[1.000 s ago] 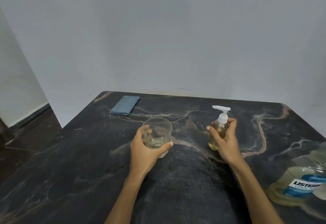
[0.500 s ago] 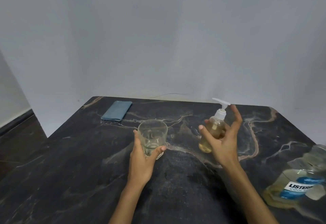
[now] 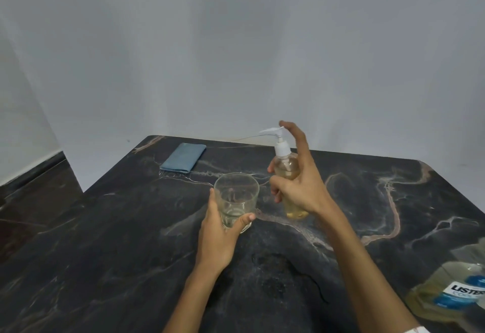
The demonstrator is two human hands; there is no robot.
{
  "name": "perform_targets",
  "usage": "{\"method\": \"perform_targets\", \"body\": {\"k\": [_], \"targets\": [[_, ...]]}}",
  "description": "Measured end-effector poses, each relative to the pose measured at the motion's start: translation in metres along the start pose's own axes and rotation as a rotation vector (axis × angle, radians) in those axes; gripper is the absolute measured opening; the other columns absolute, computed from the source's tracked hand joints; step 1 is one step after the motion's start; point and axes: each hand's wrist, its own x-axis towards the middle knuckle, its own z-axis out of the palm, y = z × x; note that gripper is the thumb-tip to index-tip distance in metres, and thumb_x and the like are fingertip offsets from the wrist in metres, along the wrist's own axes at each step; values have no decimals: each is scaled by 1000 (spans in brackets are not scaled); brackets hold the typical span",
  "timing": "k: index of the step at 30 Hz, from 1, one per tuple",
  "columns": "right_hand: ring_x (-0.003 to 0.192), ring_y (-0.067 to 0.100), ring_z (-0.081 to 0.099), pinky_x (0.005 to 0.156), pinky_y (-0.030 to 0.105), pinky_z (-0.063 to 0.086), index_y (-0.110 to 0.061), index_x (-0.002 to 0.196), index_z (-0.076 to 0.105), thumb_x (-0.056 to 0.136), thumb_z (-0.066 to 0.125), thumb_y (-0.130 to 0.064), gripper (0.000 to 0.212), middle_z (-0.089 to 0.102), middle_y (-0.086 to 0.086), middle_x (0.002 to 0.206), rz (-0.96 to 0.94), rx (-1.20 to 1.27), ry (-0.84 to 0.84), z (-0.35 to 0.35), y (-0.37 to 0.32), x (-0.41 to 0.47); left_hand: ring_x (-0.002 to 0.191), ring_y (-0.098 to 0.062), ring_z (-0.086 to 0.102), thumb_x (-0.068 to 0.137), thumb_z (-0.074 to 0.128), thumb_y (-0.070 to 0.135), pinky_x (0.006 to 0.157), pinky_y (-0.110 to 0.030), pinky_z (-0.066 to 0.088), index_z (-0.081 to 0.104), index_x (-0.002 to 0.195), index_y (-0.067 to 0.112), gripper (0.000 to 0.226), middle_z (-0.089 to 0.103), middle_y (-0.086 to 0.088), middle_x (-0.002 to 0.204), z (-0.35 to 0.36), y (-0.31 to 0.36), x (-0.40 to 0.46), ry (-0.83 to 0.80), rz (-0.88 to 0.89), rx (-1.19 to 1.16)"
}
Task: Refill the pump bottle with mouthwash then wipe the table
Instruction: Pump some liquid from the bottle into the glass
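Observation:
My right hand [image 3: 299, 188] grips a clear pump bottle [image 3: 286, 168] of yellowish liquid, lifted and tilted left, its white nozzle pointing left over the glass. My index finger is stretched up beside the pump head. My left hand [image 3: 220, 230] holds a clear drinking glass [image 3: 236, 196] standing on the dark marble table [image 3: 131, 241]; a little liquid lies in its bottom. The large mouthwash bottle [image 3: 454, 290] with a blue label lies at the table's right front edge, partly cut off. A folded blue cloth [image 3: 183, 157] rests at the far left.
A grey wall stands right behind the table's far edge. Dark floor and a skirting board show to the left of the table. A thin wire or hair lies along the back edge near the pump head.
The pump bottle has been lifted off the table, tilted left and brought close to the glass. My right index finger has risen toward the pump head. The left hand keeps the glass in place.

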Motion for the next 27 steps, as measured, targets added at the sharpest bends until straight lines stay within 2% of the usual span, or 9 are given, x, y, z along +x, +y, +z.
{"method": "perform_targets", "body": {"k": [4, 7, 10, 12, 14, 16, 19, 22, 27], "targets": [[40, 22, 55, 40, 34, 51, -47, 130, 29, 74, 58, 2, 80, 60, 5, 74, 50, -76, -130, 6, 4, 0, 126, -5, 45, 62, 71, 62, 104, -37, 42, 20, 147, 25, 106, 44, 9, 142, 0, -2, 1, -12, 5, -7], [38, 23, 56, 39, 39, 52, -50, 126, 31, 77, 56, -2, 73, 59, 9, 70, 100, -99, -202, 8, 11, 1, 118, 15, 38, 59, 68, 66, 99, -22, 38, 20, 147, 26, 108, 37, 25, 138, 0, -1, 1, 12, 17, -2], [38, 25, 56, 39, 37, 51, -58, 131, 27, 77, 54, -4, 81, 60, 5, 63, 135, -111, -286, 6, 14, 1, 103, 32, 33, 58, 67, 68, 93, -17, 37, 21, 147, 28, 108, 33, 43, 118, 1, -2, 2, 26, 25, 5], [40, 24, 57, 41, 40, 53, -61, 131, 27, 78, 55, -6, 81, 61, 2, 66, 155, -124, -330, 5, 17, 0, 104, 29, 36, 58, 67, 68, 94, -19, 38, 23, 146, 29, 106, 35, 44, 115, 0, -2, 2, 28, 25, 8], [40, 21, 56, 42, 43, 54, -59, 129, 30, 78, 56, -9, 76, 61, 9, 76, 167, -142, -342, 5, 21, 0, 111, 18, 42, 59, 68, 67, 98, -23, 40, 24, 146, 30, 105, 38, 40, 118, 0, -2, 1, 26, 31, 3], [39, 19, 54, 40, 39, 53, -56, 127, 32, 78, 56, -8, 72, 61, 6, 75, 154, -163, -337, 4, 25, -1, 117, 9, 43, 58, 69, 68, 101, -29, 42, 24, 145, 31, 104, 38, 40, 120, 0, -1, 1, 18, 30, -6], [36, 15, 50, 38, 32, 49, -50, 123, 36, 75, 54, -7, 66, 61, -4, 66, 114, -196, -311, 3, 29, -2, 110, 16, 45, 56, 67, 73, 94, -22, 42, 28, 137, 43, 95, 38, 54, 111, 0, -3, 1, 22, 47, 2], [37, 10, 46, 37, 41, 50, -45, 114, 39, 74, 54, -12, 55, 58, -1, 65, 90, -271, -279, 6, 31, -3, 101, 28, 42, 55, 65, 76, 85, -13, 37, 22, 128, 53, 88, 34, 61, 106, -1, -2, 1, 30, 62, 18], [41, 12, 46, 43, 46, 49, -49, 117, 37, 75, 54, -15, 57, 58, 7, 63, 58, -366, -251, 9, 32, -2, 100, 28, 43, 55, 66, 76, 86, -15, 38, 26, 137, 43, 97, 35, 60, 105, 0, -5, 2, 31, 74, 11]]}}
